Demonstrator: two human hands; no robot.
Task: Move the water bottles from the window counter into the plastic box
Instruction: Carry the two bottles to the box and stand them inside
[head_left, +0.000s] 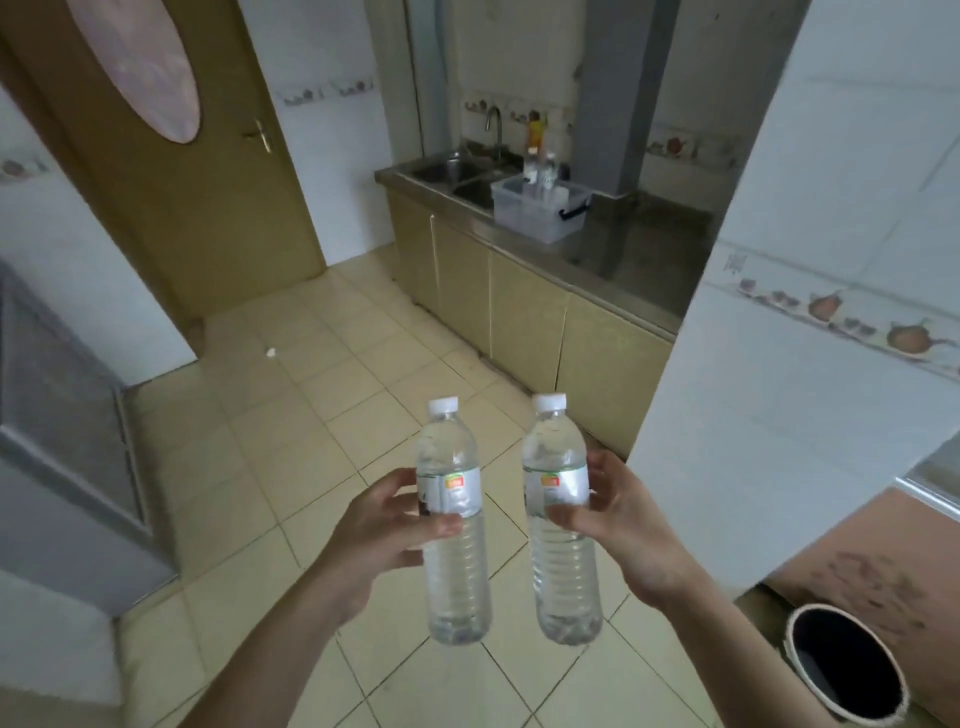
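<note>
Each hand's fingers pinch a clear ribbed bottle: left hand (382, 525), right hand (623, 519).

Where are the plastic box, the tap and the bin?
plastic box (530, 215): head view, on its front wall.
tap (496, 124): head view, on its curved neck.
bin (847, 662): head view, on its dark opening.

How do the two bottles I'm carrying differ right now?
The left bottle is gripped by the left hand, thumb across its label; the right bottle sits in the right hand, thumb below its label. Both are upright, capped, clear and full.
</note>
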